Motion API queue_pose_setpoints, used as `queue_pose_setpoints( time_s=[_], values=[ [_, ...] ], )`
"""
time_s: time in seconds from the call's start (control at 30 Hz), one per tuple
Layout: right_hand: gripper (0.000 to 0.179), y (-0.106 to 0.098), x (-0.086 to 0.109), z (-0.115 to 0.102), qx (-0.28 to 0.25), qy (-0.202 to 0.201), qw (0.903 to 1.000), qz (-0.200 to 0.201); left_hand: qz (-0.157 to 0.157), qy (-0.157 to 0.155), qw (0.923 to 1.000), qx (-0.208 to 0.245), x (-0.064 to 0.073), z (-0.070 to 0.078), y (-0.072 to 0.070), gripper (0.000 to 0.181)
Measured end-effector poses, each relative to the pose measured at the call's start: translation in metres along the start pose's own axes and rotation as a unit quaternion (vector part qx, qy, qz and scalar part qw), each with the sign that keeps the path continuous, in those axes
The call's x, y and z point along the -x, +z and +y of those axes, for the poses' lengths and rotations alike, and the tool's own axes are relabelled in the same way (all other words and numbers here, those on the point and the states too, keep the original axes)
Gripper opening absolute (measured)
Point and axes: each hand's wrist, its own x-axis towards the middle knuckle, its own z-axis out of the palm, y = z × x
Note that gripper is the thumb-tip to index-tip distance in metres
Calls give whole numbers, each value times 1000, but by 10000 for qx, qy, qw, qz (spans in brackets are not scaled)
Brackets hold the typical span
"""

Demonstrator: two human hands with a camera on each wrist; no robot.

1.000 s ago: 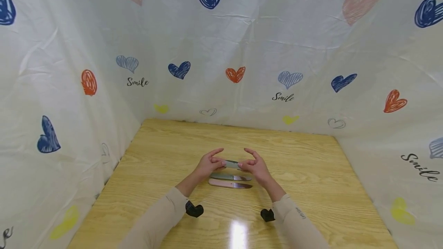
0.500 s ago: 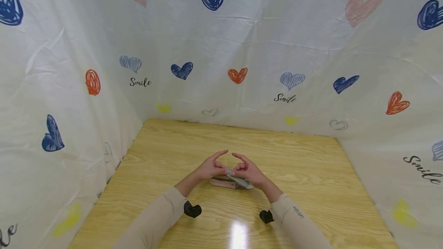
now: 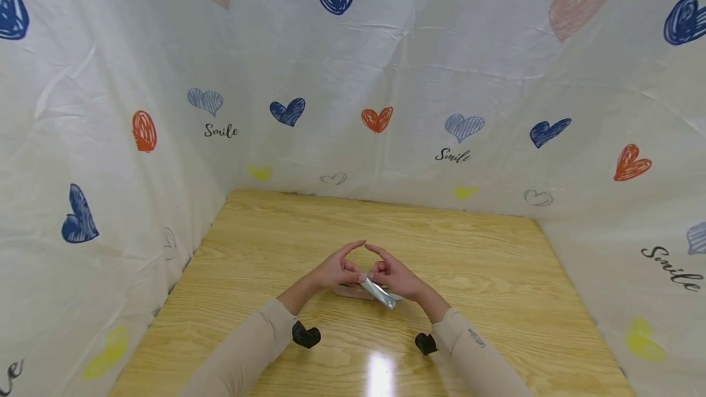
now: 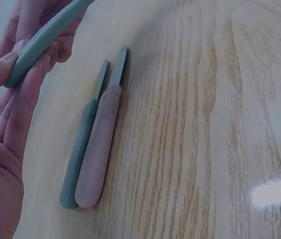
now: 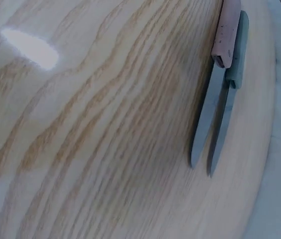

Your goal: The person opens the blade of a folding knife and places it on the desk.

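In the head view, my left hand (image 3: pixel 335 270) pinches one end of a slim green folding knife (image 3: pixel 379 293) between thumb and fingers. My right hand (image 3: pixel 399 277) also grips it near that end, and the two index fingertips meet above. The left wrist view shows the held knife's curved green handle (image 4: pixel 46 40); no blade stands out from it there. Below the hands, a pink-handled knife (image 4: pixel 100 144) and a green-handled knife (image 4: pixel 82 149) lie side by side on the table, blades out. The hands and held knife partly cover them in the head view.
The wooden table (image 3: pixel 276 219) has a bright light reflection near its front. A white curtain (image 3: pixel 397 66) printed with hearts hangs around its back and sides. Beneath the sleeves are black wrist-worn pieces, such as the left one (image 3: pixel 306 335).
The held knife came from level down to a slant, its free end now nearer the person and showing a shiny side. Both hands moved closer together and slightly down.
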Motion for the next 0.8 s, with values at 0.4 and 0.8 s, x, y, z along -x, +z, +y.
queue_pose_setpoints(
  time_s=[0.4, 0.8],
  values=[
    [69, 2, -1, -5, 581, -276, 9951, 754, 156, -170, 9997, -44, 5, -2, -2, 90],
    [71, -4, -3, -8, 307, -103, 9966, 756, -67, 37, 9998, -170, 5, -6, -5, 90]
  ],
)
